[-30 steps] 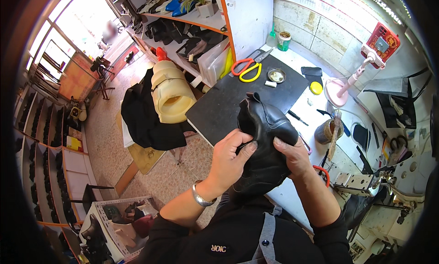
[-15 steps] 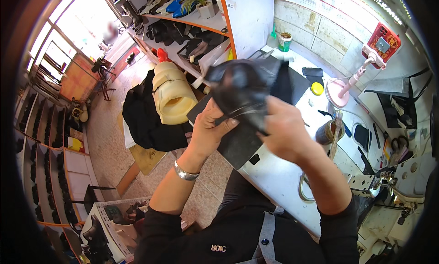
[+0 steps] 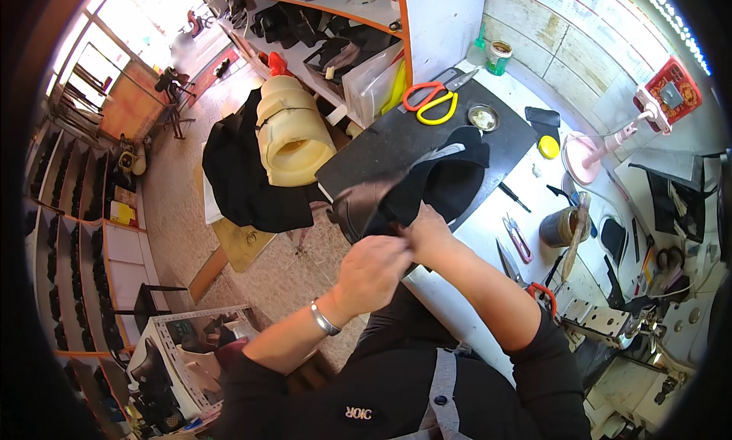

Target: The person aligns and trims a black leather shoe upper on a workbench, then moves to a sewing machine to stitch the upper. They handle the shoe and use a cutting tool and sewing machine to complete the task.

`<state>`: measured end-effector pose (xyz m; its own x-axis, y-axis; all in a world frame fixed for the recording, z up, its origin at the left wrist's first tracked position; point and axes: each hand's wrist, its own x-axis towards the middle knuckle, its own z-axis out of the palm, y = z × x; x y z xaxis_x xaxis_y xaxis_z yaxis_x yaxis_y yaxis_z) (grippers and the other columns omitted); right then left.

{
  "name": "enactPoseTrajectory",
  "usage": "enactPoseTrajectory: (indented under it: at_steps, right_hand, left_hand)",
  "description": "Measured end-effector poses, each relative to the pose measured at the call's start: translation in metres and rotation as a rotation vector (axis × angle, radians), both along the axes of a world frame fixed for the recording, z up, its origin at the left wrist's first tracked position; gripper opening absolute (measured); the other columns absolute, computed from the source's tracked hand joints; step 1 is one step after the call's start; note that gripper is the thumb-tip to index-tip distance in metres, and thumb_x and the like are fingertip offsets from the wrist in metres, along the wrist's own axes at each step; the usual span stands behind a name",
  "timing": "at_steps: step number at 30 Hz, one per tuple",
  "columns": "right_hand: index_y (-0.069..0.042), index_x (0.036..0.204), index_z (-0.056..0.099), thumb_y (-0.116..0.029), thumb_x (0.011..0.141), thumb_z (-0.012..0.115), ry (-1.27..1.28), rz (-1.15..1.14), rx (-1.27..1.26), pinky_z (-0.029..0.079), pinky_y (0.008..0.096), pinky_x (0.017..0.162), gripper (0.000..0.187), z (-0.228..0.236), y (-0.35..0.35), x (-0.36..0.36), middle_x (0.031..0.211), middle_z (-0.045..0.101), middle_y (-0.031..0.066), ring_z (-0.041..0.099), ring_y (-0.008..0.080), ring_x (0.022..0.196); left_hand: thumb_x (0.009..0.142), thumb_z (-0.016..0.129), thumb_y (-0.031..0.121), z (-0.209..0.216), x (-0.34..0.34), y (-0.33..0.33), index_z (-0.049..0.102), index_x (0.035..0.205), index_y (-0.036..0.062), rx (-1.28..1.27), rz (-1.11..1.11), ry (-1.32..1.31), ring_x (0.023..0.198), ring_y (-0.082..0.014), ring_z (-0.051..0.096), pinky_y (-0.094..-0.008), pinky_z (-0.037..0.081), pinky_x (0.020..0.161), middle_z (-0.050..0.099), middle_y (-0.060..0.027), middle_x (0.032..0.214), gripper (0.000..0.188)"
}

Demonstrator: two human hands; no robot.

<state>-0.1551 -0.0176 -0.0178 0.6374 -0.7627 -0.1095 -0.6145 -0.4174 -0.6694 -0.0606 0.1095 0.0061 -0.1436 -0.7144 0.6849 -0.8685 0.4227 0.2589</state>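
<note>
A black leather shoe upper (image 3: 450,182), glossy outside with a dull dark lining, lies with its mouth spread over the front of a black board (image 3: 507,127). My left hand (image 3: 374,271) is closed in a pinch at the upper's near edge, its fingertips mostly hidden. Right beside it, my right hand (image 3: 431,236) grips the same edge, fingers curled into the lining. Past the upper, red-and-yellow-handled scissors (image 3: 438,101) and a small round tin (image 3: 483,117) rest on the board.
On the white table to the right are thread snips (image 3: 518,238), red-handled scissors (image 3: 526,276), a brush in a glue pot (image 3: 560,230) and a pink phone stand (image 3: 587,159). A cream foam roll (image 3: 293,142) sits at the left. Sewing-machine parts (image 3: 610,322) crowd the lower right.
The upper, blurred and held up before, is lower now and rests opened on the board. My hands have come together at its near edge. Scissors and tin have come into sight.
</note>
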Motion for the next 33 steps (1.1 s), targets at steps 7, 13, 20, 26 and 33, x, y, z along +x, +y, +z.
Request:
enactPoseTrajectory:
  at_steps: [7,13,20,26,33]
  right_hand:
    - [0.001,0.115,0.065,-0.021,0.074,0.075,-0.235,0.451,0.069,0.047,0.0380,0.096,0.048,-0.002,-0.043,-0.017,0.129,0.052,0.0204,0.056,0.0372,0.111]
    - [0.006,0.113,0.062,0.005,0.083,0.059,-0.222,0.304,0.203,0.050,0.0299,0.082,0.030,-0.006,-0.050,-0.014,0.107,0.065,0.0176,0.064,0.0238,0.096]
    - [0.005,0.115,0.062,0.000,0.088,0.056,-0.216,0.116,-0.067,0.053,0.0314,0.063,0.028,0.005,-0.060,0.000,0.079,0.067,0.0155,0.064,0.0187,0.067]
    - [-0.001,0.095,0.068,0.000,0.081,0.059,-0.254,0.270,-0.342,0.052,0.0399,0.074,0.017,0.008,-0.068,0.011,0.090,0.067,0.0160,0.065,0.0345,0.082]
    - [-0.005,0.086,0.063,-0.007,0.078,0.062,-0.053,0.543,-0.577,0.053,0.0417,0.071,0.009,0.000,-0.074,0.034,0.093,0.065,0.0134,0.065,0.0335,0.080]
  left_hand:
    - [0.079,0.057,0.018,0.017,0.058,-0.042,0.068,0.095,0.0018,0.388,0.253,-0.508,0.112,-0.0263,0.053,-0.0400,0.033,0.106,0.063,-0.0132,0.115,0.025]
    - [0.077,0.057,0.015,0.006,0.069,-0.049,0.066,0.103,0.0029,0.467,0.292,-0.684,0.114,-0.0236,0.052,-0.0365,0.034,0.105,0.062,-0.0096,0.121,0.030]
    - [0.079,0.055,0.014,-0.020,0.052,-0.058,0.061,0.114,0.0041,0.460,0.226,-0.573,0.106,-0.0240,0.056,-0.0355,0.043,0.097,0.058,-0.0115,0.127,0.037]
    - [0.085,0.054,0.015,-0.020,0.051,-0.056,0.065,0.120,0.0138,0.583,0.307,-0.356,0.107,-0.0282,0.055,-0.0378,0.045,0.094,0.057,-0.0138,0.124,0.037]
    - [0.085,0.053,0.014,-0.016,0.057,-0.057,0.065,0.121,0.0159,0.538,0.293,-0.291,0.116,-0.0286,0.051,-0.0394,0.041,0.098,0.056,-0.0125,0.127,0.038]
